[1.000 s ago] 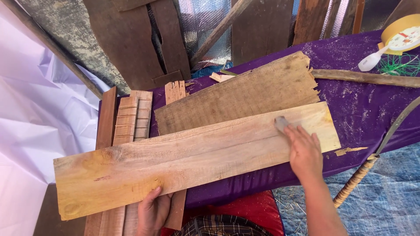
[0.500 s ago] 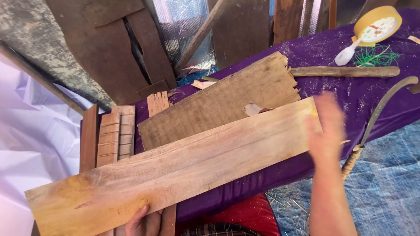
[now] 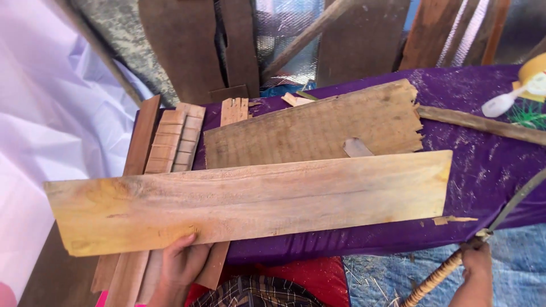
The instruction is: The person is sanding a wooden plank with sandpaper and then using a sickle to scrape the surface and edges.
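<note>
A long pale wooden plank [image 3: 256, 199] lies across a table covered in purple cloth [image 3: 483, 165], its left end hanging past the table. My left hand [image 3: 182, 264] grips the plank's near edge from below, thumb on top. My right hand [image 3: 478, 267] is low at the right, off the plank, closed around the cane-wrapped handle of a thin curved tool [image 3: 438, 278] that arcs up to the right. A small grey scrap [image 3: 357, 148] rests on a rough, splintered board [image 3: 313, 128] just behind the plank.
Slatted wood strips [image 3: 170, 139] lie under the plank's left part. A round stick [image 3: 478, 122] and a yellow bowl with a white spoon [image 3: 532, 71] sit at the far right. Dark boards [image 3: 187, 45] lean at the back. White sheeting [image 3: 45, 113] hangs at left.
My right hand left the plank, where it pressed the grey scrap, and dropped to the lower right onto the curved tool's handle. The scrap now lies on the rough board.
</note>
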